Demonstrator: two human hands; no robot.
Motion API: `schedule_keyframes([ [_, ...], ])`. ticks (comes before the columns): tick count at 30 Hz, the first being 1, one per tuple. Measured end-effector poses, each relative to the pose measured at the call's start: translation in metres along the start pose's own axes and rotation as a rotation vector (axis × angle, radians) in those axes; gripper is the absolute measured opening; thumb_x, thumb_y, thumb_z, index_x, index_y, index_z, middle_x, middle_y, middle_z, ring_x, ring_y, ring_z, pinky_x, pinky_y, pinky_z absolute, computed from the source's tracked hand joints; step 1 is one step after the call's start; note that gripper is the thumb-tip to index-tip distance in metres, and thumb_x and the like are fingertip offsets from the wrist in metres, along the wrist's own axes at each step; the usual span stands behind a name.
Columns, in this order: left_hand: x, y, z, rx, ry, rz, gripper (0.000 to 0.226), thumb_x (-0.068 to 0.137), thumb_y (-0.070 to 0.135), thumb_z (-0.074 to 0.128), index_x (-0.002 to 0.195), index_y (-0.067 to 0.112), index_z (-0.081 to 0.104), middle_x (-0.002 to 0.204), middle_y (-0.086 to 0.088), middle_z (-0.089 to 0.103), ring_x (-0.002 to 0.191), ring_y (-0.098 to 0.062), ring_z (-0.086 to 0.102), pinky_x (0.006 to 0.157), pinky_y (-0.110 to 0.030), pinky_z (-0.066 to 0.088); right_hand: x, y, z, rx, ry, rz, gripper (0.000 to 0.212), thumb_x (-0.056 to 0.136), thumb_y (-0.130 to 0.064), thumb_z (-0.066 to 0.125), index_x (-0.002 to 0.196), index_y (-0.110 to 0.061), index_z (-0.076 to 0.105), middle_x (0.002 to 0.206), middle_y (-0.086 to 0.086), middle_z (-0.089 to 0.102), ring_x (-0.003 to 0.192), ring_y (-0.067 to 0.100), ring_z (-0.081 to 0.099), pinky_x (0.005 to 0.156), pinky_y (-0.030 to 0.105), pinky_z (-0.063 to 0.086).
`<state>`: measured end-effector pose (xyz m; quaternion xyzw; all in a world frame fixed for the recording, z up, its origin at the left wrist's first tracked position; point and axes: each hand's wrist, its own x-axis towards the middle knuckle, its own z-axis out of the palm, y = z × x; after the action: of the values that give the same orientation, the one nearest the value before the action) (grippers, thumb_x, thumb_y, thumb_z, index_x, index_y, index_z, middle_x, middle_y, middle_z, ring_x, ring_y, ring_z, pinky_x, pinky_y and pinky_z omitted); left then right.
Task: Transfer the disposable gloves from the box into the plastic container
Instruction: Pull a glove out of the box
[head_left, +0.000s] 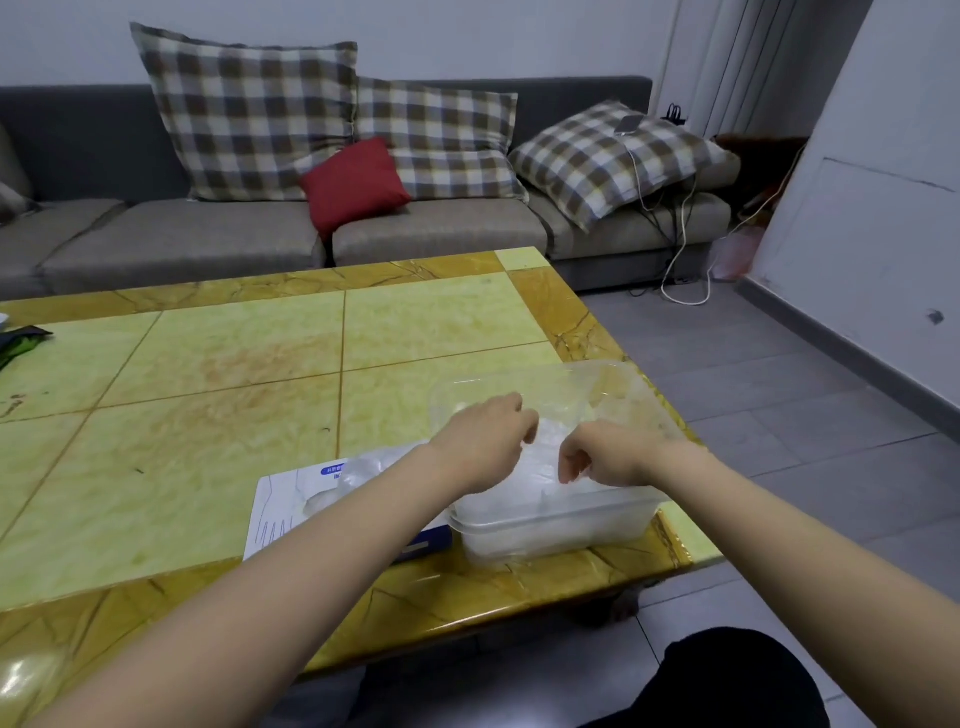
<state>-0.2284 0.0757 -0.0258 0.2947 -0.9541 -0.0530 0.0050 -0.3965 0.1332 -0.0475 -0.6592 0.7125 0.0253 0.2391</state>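
sofa (182, 234): long and grey, at the back of the room, behind the tabletop.
tabletop (234, 364): big and shiny, with yellow-green squares and a brown edge. The box and the plastic container both sit on it, near the front right corner.
floor (779, 415): grey tiles, to the right of the tabletop.
checked pillows (249, 119): three of them, brown and white, on the sofa. Two lean on its back and one lies flat at the right end.
plastic container (561, 530): see-through, close to the front edge of the tabletop. It stands just right of the box and touches it. Its clear lid (597, 384) is open and tips back behind it.
box (291, 499): white and blue, flat on the tabletop, partly under the left arm. A hand is drawn on its top. Some thin clear plastic pokes out of it.
red cushion (353, 182): leans on the sofa in front of the checked pillows.
gloves (540, 462): a thin, see-through bunch, piled in the plastic container and rising a bit above its rim.
left hand (488, 436): over the plastic container. Its fingers (524, 421) are bent and pinch the gloves.
right hand (608, 452): just beside the left hand, also over the plastic container. Its fingers (571, 462) are bent and pinch the gloves too.
phone (629, 123): lies on the flat pillow, with a white cord (685, 249) hanging down to the floor.
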Motion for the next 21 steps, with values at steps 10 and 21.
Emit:
schedule_keyframes([
  [10, 0.029, 0.005, 0.026, 0.201, -0.624, -0.083, 0.056, 0.096, 0.03, 0.052, 0.145, 0.019, 0.027, 0.149, -0.009, 0.021, 0.127, -0.031, 0.037, 0.088, -0.039, 0.041, -0.003, -0.02, -0.023, 0.205, 0.058, -0.079, 0.03, 0.094, -0.006, 0.051, 0.123, -0.01, 0.057, 0.12, 0.005, 0.064, 0.1, 0.014, 0.062, 0.075, 0.018, 0.049],
  [21, 0.024, 0.005, 0.032, 0.289, -0.716, -0.133, 0.083, 0.09, 0.004, 0.054, 0.15, 0.025, 0.001, 0.156, -0.01, 0.004, 0.119, -0.036, 0.049, 0.072, -0.035, 0.042, 0.038, 0.013, 0.014, -0.316, -0.227, 0.122, 0.086, 0.083, -0.009, 0.068, 0.151, -0.023, 0.016, 0.154, 0.008, 0.021, 0.138, 0.027, 0.03, 0.109, 0.036, 0.034],
])
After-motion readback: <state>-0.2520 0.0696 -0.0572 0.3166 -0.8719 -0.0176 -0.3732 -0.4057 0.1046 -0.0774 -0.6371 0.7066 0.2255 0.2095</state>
